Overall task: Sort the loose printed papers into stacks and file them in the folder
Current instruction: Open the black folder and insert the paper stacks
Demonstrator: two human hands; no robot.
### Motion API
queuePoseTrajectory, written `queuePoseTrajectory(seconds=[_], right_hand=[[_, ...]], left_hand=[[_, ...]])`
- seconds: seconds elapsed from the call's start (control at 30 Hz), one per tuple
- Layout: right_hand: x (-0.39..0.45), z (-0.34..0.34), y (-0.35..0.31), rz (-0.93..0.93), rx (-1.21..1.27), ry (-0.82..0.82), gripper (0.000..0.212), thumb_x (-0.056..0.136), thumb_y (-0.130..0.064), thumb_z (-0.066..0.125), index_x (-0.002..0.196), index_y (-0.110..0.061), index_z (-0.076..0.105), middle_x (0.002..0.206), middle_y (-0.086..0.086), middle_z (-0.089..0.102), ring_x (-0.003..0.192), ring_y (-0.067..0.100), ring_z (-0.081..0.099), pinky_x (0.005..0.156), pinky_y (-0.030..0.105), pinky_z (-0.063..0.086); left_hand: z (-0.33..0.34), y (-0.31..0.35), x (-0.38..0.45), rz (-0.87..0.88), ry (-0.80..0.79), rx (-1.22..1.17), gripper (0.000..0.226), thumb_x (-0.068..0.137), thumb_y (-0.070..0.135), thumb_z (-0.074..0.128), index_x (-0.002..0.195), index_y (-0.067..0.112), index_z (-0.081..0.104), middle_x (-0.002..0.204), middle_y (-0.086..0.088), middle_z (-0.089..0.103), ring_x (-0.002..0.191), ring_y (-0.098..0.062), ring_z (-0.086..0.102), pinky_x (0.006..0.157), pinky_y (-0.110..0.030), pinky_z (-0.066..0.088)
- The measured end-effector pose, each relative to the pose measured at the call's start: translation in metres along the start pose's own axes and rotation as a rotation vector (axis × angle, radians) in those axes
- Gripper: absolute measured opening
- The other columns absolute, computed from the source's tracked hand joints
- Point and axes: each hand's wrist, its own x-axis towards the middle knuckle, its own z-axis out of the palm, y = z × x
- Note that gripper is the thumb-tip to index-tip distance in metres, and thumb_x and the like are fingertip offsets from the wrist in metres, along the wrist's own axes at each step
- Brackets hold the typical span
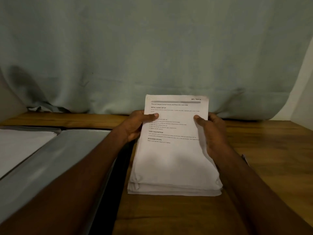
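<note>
A thick stack of white printed papers [174, 160] stands on its lower edge on the wooden table [264, 150], tilted toward the back. Its top sheet carries printed headings and a handwritten "SECTION" note at the upper right. My left hand [135, 126] grips the stack's left edge, thumb across the front of the page. At the right edge my right hand [211, 131] grips the stack the same way. An open grey folder [55, 160] lies to the left, with white sheets [20, 146] on its left half. My left forearm crosses over the folder's right half.
A pale green-grey cloth [152, 56] hangs behind the table and drapes onto its back edge. Bare wood shows to the right of the stack and in front of it. A small thin object [244, 158] lies by my right forearm, mostly hidden.
</note>
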Motion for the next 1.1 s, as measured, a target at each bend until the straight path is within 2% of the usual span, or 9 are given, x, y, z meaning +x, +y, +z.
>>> queuePoseTrajectory(seconds=[0.17,0.3,0.37,0.47,0.57,0.7,0.9,1.0,1.1], right_hand=[[0.001,-0.001,0.003,0.024,-0.051,-0.008,0.039,0.086,-0.012,0.081,0.121,-0.006,0.063,0.104,0.004,0.074,0.084,0.012,0.072,0.057,0.016,0.055],[-0.003,-0.004,-0.004,0.112,-0.034,-0.105,0.037,0.085,-0.019,0.083,0.118,-0.009,0.068,0.108,0.011,0.077,0.094,0.029,0.076,0.082,0.042,0.063],[-0.008,-0.006,-0.011,0.182,0.009,-0.237,0.036,0.086,-0.017,0.081,0.119,-0.007,0.071,0.108,0.013,0.078,0.097,0.032,0.076,0.085,0.046,0.062],[-0.016,-0.006,-0.015,0.216,-0.07,-0.382,0.034,0.087,-0.012,0.079,0.119,-0.006,0.072,0.108,0.011,0.078,0.098,0.03,0.076,0.082,0.039,0.062],[-0.015,-0.001,-0.012,0.144,-0.104,-0.298,0.021,0.092,-0.012,0.075,0.112,-0.007,0.074,0.101,0.006,0.079,0.088,0.021,0.077,0.068,0.026,0.061],[-0.007,-0.001,-0.008,0.081,-0.132,-0.155,0.021,0.098,-0.018,0.069,0.116,-0.009,0.072,0.097,-0.002,0.078,0.087,0.015,0.075,0.071,0.024,0.06],[-0.015,-0.013,-0.006,0.348,-0.118,-0.383,0.046,0.082,-0.012,0.084,0.125,-0.009,0.069,0.114,0.011,0.076,0.104,0.031,0.074,0.095,0.05,0.058],[-0.015,-0.004,-0.008,0.134,-0.159,-0.258,0.037,0.081,-0.008,0.084,0.116,-0.014,0.072,0.11,0.007,0.078,0.094,0.022,0.077,0.082,0.038,0.062],[-0.017,0.004,-0.015,-0.065,-0.099,-0.13,0.026,0.085,-0.005,0.079,0.101,-0.024,0.072,0.1,-0.005,0.079,0.09,0.015,0.076,0.082,0.033,0.061]], left_hand=[[0.001,0.004,0.001,0.054,0.066,-0.086,0.039,0.096,0.01,0.065,0.134,0.001,0.062,0.127,-0.021,0.07,0.116,-0.04,0.068,0.093,-0.052,0.059],[-0.004,0.005,0.003,0.1,0.091,-0.145,0.043,0.097,0.015,0.064,0.138,0.005,0.059,0.13,-0.019,0.068,0.116,-0.039,0.067,0.089,-0.05,0.061],[-0.005,0.005,0.006,0.127,0.131,-0.177,0.042,0.099,0.015,0.062,0.14,0.005,0.059,0.133,-0.019,0.067,0.112,-0.036,0.068,0.085,-0.046,0.062],[-0.008,0.004,0.01,0.116,0.195,-0.244,0.043,0.099,0.015,0.062,0.14,0.003,0.058,0.136,-0.021,0.064,0.107,-0.033,0.069,0.082,-0.043,0.063],[-0.01,0.001,0.007,0.023,0.169,-0.219,0.042,0.098,0.017,0.064,0.139,0.004,0.06,0.135,-0.019,0.065,0.117,-0.035,0.067,0.094,-0.049,0.059],[-0.007,0.0,0.0,-0.04,0.062,-0.084,0.041,0.095,0.014,0.067,0.135,0.004,0.063,0.131,-0.017,0.069,0.12,-0.034,0.067,0.101,-0.047,0.055],[0.005,0.007,-0.002,0.227,0.209,-0.143,0.038,0.095,0.009,0.07,0.132,0.004,0.066,0.125,-0.014,0.072,0.11,-0.03,0.072,0.084,-0.038,0.062],[0.01,0.018,-0.005,0.33,0.131,-0.085,0.039,0.095,0.009,0.069,0.133,0.006,0.065,0.128,-0.012,0.071,0.116,-0.03,0.069,0.093,-0.04,0.059],[0.022,0.021,-0.006,0.354,0.101,0.017,0.041,0.091,0.005,0.072,0.131,0.005,0.066,0.127,-0.009,0.072,0.117,-0.028,0.069,0.099,-0.039,0.056]])
